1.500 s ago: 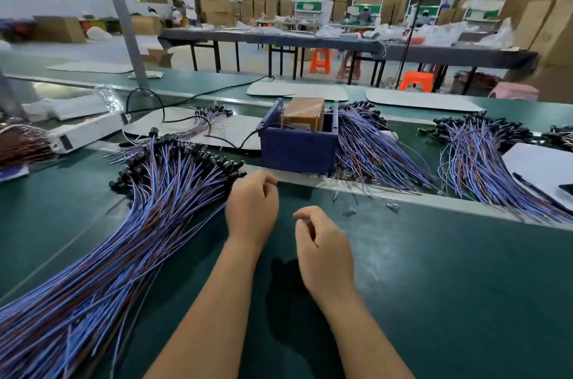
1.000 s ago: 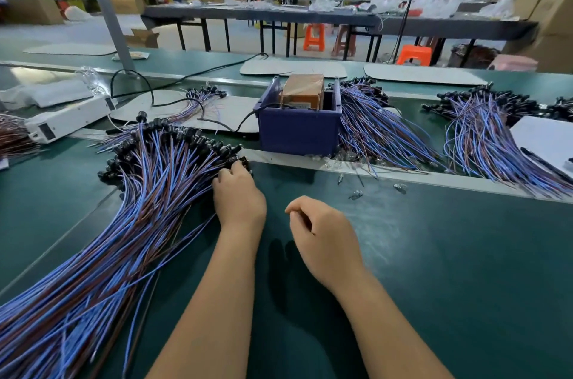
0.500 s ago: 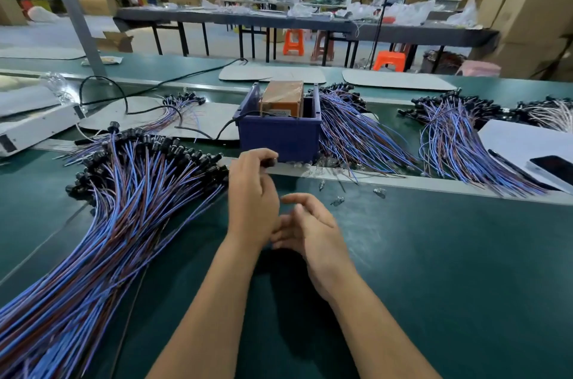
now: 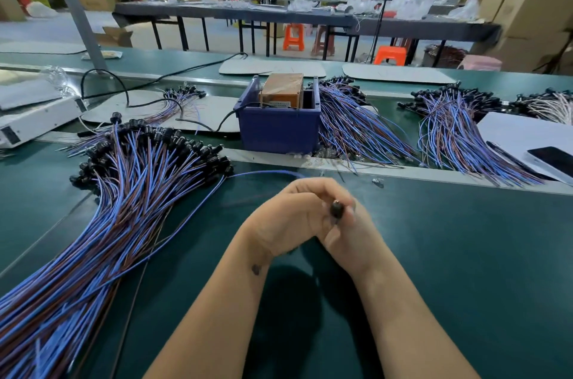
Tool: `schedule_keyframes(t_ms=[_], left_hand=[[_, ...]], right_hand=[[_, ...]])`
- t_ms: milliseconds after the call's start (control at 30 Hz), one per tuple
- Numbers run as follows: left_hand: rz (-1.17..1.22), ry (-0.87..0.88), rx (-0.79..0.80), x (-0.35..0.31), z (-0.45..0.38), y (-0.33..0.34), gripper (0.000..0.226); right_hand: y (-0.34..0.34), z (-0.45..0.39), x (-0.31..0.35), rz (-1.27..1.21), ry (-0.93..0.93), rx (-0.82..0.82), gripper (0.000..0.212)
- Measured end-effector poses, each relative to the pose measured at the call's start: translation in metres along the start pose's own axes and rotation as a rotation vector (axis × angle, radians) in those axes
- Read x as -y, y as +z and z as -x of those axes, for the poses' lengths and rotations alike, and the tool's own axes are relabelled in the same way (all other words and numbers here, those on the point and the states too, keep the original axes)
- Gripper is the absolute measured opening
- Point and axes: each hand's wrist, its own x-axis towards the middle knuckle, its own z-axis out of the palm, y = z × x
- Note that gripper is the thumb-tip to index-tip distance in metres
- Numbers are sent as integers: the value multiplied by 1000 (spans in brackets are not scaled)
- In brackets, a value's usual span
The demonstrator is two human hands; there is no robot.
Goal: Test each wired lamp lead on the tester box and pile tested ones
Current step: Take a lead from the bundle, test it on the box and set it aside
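Holding lamp lead (image 4: 336,210) | left hand (image 4: 288,217) and right hand (image 4: 350,233) both curled around it | black socket faced up, wire ran toward 10 o'clock

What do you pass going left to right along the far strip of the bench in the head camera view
White device → blue bin holding the tester box → lead pile → second lead pile → white paper → phone.
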Motion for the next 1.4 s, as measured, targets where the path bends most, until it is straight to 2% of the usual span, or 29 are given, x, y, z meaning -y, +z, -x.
schedule_keyframes(t_ms=[67, 100, 200, 267, 367, 467, 567, 633, 733, 867, 967, 1067, 1167, 1233, 1333, 1400], left_hand=[[11, -75, 41, 1, 7, -13, 12], [-2, -114, -20, 2, 9, -20, 17], [-160, -171, -445, 6, 5, -33, 43], [-218, -169, -737, 10, -2, -38, 47], [-114, -121, -849, 13, -7, -42, 38], [-41, 30, -944, 12, -3, -48, 18], [15, 69, -871, 9, 1, -52, 23], [-27, 45, -772, 10, 1, -50, 26], [-83, 38, -682, 15, -2, -41, 27], [-159, 9, -714, 18, -6, -34, 30], [-191, 18, -748, 18, -9, -35, 33], [-100, 46, -809, 19, -11, -39, 36], [-2, 24, -785, 20, -11, -41, 39], [-83, -24, -782, 22, -13, -38, 42], [-372, -57, -795, 30, -14, -32, 57], [-409, -41, -827, 34, -15, -33, 47]], right_hand=[[-3, -3, 4, 160, -56, -135, 22], [-5, -4, 6, 196, -85, -211, 22], [-1, 0, 10, 213, -128, -281, 39], [1, 3, 6, 305, -146, -217, 43], [8, 8, 3, 534, -65, 28, 46], [11, 12, 0, 686, 53, 264, 50], [13, 13, 2, 554, 40, 250, 37], [11, 10, 1, 390, 6, 135, 24], [11, 4, -3, 371, 6, 3, 19], [22, -6, -18, 549, -18, -59, 18], [32, -19, -24, 560, -40, -140, 22], [37, -28, -26, 608, -55, -183, 22], [33, -29, -28, 634, -103, -261, 17], [29, -26, -27, 598, -119, -271, 18], [26, -21, -22, 468, -65, -209, 13], [26, -19, -19, 360, -28, -146, 11]])
